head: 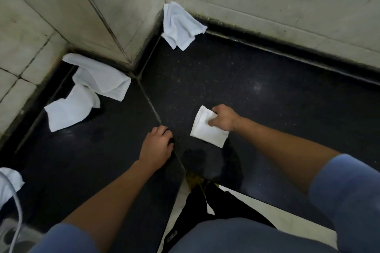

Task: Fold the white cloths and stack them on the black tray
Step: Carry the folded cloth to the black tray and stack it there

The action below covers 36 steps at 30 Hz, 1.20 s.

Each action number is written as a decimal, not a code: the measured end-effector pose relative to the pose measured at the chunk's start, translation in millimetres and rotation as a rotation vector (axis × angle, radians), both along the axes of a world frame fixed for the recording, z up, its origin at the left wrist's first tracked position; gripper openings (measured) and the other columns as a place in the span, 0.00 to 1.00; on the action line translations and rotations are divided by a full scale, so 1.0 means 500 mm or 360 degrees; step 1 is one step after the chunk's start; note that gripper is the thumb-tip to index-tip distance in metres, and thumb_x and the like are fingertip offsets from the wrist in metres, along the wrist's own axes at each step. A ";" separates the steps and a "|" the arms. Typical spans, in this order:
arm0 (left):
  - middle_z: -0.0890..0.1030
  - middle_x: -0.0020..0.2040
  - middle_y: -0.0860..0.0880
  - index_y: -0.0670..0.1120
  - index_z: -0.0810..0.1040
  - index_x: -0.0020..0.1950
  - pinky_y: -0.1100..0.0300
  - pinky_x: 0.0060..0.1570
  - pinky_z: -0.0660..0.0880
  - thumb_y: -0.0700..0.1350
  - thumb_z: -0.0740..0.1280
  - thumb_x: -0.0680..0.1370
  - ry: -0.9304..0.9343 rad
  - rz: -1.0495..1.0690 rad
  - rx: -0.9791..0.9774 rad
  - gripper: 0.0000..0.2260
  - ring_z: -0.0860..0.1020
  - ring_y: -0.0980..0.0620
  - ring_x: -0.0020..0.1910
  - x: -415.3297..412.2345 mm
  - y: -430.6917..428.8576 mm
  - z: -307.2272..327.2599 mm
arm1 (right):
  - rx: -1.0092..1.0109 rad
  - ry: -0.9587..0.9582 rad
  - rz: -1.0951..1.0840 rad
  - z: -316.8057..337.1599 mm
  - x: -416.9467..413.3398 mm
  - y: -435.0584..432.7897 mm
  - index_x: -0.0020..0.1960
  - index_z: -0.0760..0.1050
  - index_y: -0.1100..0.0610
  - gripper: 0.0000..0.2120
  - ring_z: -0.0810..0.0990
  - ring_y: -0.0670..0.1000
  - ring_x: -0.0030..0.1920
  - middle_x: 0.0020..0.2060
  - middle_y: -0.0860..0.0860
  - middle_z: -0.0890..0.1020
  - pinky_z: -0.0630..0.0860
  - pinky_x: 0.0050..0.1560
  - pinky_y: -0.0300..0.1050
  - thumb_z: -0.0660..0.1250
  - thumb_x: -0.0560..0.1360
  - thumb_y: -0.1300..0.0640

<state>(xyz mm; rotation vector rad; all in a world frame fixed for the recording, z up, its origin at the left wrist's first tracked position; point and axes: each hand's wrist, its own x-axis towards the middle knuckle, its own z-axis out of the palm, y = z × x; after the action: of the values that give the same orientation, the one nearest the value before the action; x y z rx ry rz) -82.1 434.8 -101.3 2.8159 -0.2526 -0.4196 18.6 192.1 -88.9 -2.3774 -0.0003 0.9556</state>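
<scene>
White terry shows first at the far left edge, where a scrap of cloth lies half out of view with a pale cable curving over it. Further in, a larger loose cloth sprawls crumpled against the tiled wall, one end trailing toward me across the black speckled tabletop. A seam in the stone runs diagonally down from the inner corner. The left hand rests right on that seam, fingers curled downward against the dark surface, its grip holding nothing that I can see. Up in the back corner another rumpled cloth leans where the two walls meet. To the right of the left hand, the folded cloth lies flat on the tabletop as a small neat rectangle, and the right hand presses on its upper right edge, grip pinching it between thumb and fingers. Blue sleeves cover both upper arms.
</scene>
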 end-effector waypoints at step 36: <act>0.75 0.54 0.47 0.46 0.74 0.58 0.52 0.47 0.72 0.49 0.61 0.78 -0.0533 -0.2026 -0.0147 0.11 0.75 0.45 0.54 -0.434 -1.377 0.283 | -0.1238 -0.0793 -0.1185 0.313 -1.091 -1.181 0.56 0.75 0.51 0.10 0.78 0.57 0.52 0.52 0.51 0.80 0.72 0.44 0.49 0.58 0.79 0.50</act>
<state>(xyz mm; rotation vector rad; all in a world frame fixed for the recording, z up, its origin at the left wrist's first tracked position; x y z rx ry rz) -299.1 -253.9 40.2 2.2346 -2.0478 -0.1301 -527.1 -398.2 67.4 -2.8436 1.1543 -0.0384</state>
